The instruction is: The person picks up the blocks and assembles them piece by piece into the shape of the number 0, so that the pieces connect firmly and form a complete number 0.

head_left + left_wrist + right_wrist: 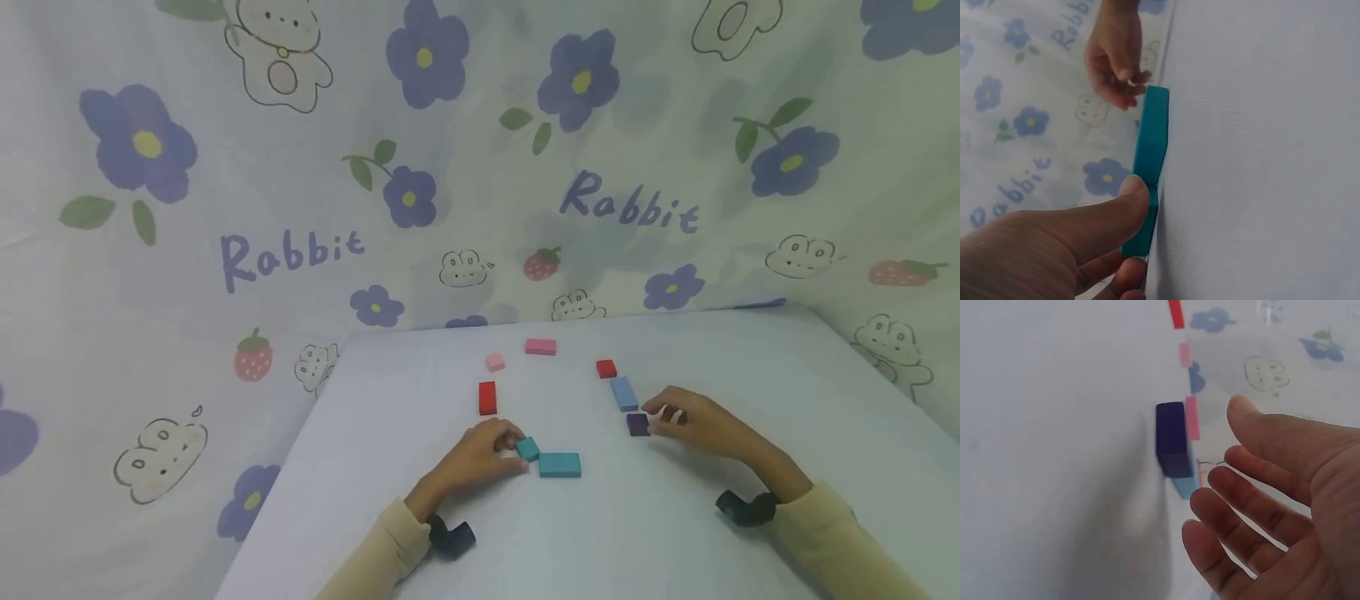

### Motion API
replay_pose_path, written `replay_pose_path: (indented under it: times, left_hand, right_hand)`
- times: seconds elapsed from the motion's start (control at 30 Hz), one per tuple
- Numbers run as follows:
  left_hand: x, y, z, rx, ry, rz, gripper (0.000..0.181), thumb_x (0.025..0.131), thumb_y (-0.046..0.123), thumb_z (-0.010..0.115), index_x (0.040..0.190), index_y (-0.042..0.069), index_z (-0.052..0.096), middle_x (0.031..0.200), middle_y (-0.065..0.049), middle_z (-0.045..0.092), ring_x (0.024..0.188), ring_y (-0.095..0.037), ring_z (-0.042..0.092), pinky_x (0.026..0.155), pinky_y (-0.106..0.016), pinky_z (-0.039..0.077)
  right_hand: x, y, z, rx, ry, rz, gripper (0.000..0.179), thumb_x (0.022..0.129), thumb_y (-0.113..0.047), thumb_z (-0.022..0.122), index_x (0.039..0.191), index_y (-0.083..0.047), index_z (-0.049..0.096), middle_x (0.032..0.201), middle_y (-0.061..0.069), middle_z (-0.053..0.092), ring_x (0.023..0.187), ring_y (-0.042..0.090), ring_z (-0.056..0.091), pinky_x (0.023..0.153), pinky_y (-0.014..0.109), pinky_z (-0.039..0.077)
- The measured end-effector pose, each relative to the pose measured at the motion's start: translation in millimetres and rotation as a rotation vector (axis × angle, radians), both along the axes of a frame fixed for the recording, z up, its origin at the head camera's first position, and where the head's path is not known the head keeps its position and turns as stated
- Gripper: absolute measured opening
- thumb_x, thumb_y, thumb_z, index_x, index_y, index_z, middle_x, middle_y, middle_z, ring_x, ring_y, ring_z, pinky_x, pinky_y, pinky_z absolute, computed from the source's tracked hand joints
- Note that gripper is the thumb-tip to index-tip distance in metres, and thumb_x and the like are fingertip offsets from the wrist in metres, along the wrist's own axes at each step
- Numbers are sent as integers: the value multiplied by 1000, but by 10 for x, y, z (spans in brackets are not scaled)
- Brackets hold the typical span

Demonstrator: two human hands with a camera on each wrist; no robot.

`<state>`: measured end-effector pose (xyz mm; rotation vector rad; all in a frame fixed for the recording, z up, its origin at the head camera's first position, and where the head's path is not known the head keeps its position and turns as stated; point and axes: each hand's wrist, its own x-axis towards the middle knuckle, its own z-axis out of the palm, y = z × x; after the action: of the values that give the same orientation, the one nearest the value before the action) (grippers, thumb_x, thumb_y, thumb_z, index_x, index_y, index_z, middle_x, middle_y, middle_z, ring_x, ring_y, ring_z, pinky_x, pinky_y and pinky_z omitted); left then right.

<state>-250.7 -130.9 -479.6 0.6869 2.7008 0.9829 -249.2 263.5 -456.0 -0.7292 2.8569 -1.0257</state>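
Observation:
My left hand [480, 454] pinches a small square teal block [527, 449] between thumb and fingers. One corner of that block meets the left end of a longer teal block [559, 465] lying on the table. In the left wrist view, my thumb [1132, 190] overlaps the small block [1139, 240] near where the two teal blocks join. My right hand [697, 423] hovers just right of a dark purple block [638, 425], its fingers spread and holding nothing. In the right wrist view, a gap shows between the fingertips and the purple block [1171, 428].
Behind the purple block lie a light blue block [624, 393] and a small red one [606, 368]. A pink block [540, 347], a pale pink one [495, 362] and a longer red one [487, 398] curve round the far left. A printed curtain [480, 167] hangs behind the white table [637, 542].

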Motion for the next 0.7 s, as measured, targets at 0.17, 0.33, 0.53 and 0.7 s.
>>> replay_pose_path:
  times: [0.17, 0.33, 0.53, 0.7]
  left_hand:
    - [9, 5, -10, 20, -5, 5, 35, 84, 35, 78, 115, 24, 66, 97, 11, 58, 94, -11, 53, 80, -28, 47]
    - [7, 10, -25, 20, 5, -7, 35, 84, 35, 78, 115, 22, 67, 96, 9, 59, 92, -11, 52, 78, -26, 46]
    - [5, 5, -37, 19, 13, -8, 35, 85, 34, 78, 115, 22, 67, 96, 10, 59, 92, -10, 52, 78, -26, 46]
    - [18, 11, -11, 17, 3, 1, 35, 85, 35, 77, 115, 22, 67, 97, 10, 58, 92, -11, 51, 78, -26, 46]
  right_hand:
    - [-4, 9, -113, -3, -37, -51, 37, 89, -25, 74, 122, -11, 65, 111, 1, 66, 97, 13, 62, 79, 21, 54]
    - [-12, -1, -177, 15, -70, -85, 41, 89, -25, 75, 126, -10, 64, 112, 2, 66, 99, 18, 62, 78, 20, 53]
    - [-14, -18, -195, 23, -52, -61, 42, 88, -24, 75, 125, -9, 64, 109, 0, 65, 96, 13, 59, 76, 21, 52]
    - [-22, -30, -216, 9, -8, -42, 39, 89, -26, 75, 123, -9, 66, 105, -2, 64, 91, 8, 55, 74, 21, 51]
